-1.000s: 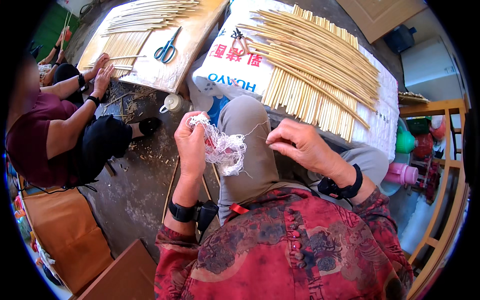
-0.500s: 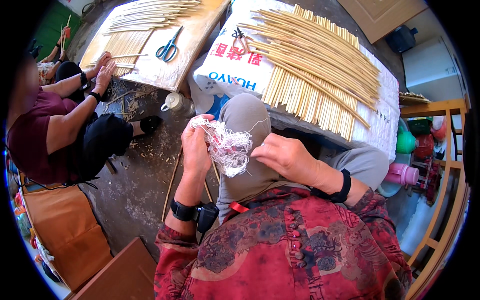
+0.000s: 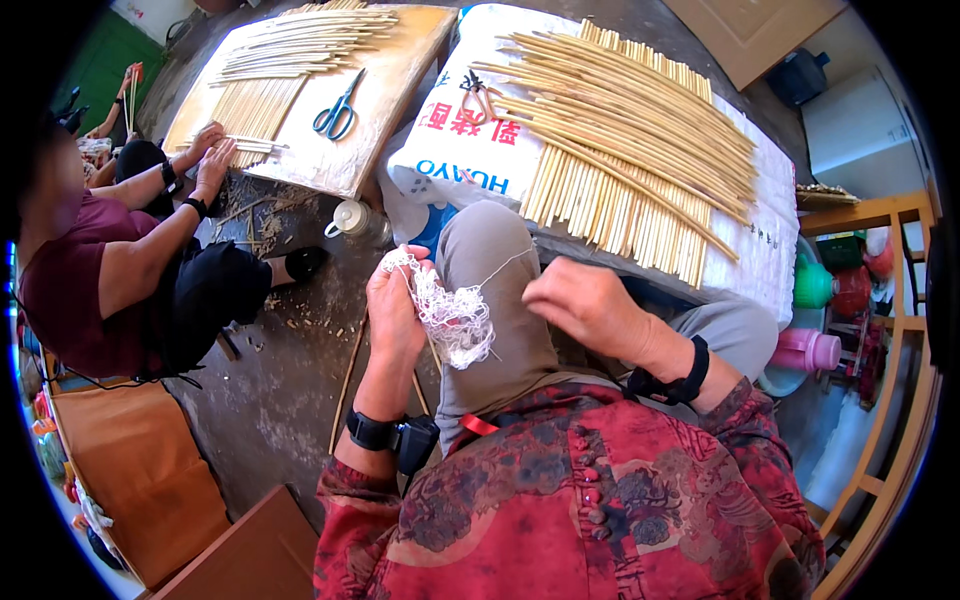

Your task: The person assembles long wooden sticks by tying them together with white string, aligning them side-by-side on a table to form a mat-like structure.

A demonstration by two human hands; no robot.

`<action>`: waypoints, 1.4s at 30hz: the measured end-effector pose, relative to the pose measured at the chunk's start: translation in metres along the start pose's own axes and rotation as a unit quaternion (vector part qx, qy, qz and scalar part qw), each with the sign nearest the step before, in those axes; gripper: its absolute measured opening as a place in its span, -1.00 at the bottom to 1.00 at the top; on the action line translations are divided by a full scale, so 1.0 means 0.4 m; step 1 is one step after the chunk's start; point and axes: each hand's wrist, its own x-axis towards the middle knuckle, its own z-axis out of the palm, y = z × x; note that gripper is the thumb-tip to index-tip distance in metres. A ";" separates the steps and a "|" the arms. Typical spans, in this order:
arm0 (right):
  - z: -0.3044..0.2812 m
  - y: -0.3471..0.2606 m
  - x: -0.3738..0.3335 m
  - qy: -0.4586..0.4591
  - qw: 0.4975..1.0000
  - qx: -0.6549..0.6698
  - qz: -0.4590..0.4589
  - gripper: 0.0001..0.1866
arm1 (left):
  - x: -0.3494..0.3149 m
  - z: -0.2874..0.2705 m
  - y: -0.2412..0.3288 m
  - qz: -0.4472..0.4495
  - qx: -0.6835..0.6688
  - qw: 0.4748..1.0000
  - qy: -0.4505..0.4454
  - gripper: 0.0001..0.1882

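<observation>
A tangled bunch of thin white string [image 3: 455, 318] hangs from my left hand [image 3: 394, 308], whose fingers are closed round its upper end above my left knee. One loose strand rises from the bunch over the grey trouser knee and curves toward my right hand [image 3: 585, 310]. The fingertips of that hand are pinched together, apparently on this strand, though its end is too fine to follow. Beyond my knees, many thin wooden sticks [image 3: 620, 120] lie in layers on a table covered by a white printed sack [image 3: 425, 165]. Small red-handled snips [image 3: 480, 100] rest beside the sticks.
A co-worker [image 3: 130, 250] at left presses both hands on sticks atop another board table [image 3: 350, 165], where dark scissors [image 3: 337, 108] lie. A lidded jar [image 3: 352, 218] stands between the tables. Shavings litter the floor. A wooden rack [image 3: 880, 220] stands at right.
My right hand has drawn a little to the right, away from the string bunch, and the loose strand between is longer. The bunch hangs lower and narrower from my left hand.
</observation>
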 end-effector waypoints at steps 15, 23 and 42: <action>0.033 0.090 0.027 0.067 0.991 -0.074 0.085 -0.93 | 0.000 0.004 0.042 0.011 0.031 0.999 0.014 -0.74; -0.030 0.103 0.023 0.112 0.972 0.079 0.193 -0.88 | -0.016 -0.008 0.042 0.000 0.051 0.998 -0.031 -0.75; -0.028 -0.048 0.099 0.044 0.968 0.182 0.167 -0.82 | -0.041 0.066 0.037 -0.011 0.020 0.993 -0.115 -0.71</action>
